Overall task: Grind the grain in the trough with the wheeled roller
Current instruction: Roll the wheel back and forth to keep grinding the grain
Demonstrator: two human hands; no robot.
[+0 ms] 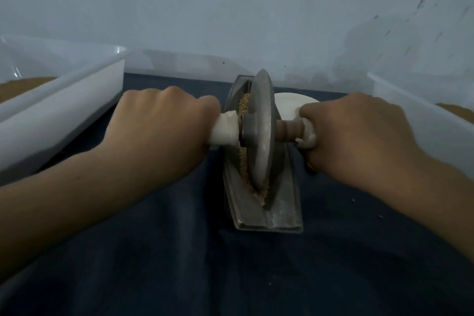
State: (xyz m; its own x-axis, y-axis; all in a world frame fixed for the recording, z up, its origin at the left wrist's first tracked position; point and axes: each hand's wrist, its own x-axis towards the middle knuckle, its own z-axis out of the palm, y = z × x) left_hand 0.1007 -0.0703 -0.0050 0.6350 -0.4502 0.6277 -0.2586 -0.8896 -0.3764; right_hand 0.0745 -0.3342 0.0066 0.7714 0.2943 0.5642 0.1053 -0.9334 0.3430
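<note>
My left hand (164, 120) and right hand (354, 133) each grip a handle of the wheeled roller (261, 133), which stands in the trough (269, 215) between them. Uneven pressure could tip it and spill grain (243, 161).

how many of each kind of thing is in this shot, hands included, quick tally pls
hands: 2, left hand and right hand
plastic tubs: 2, left tub and right tub
roller: 1
trough: 1
white disc behind the trough: 1
cloth: 1
total: 8
</note>
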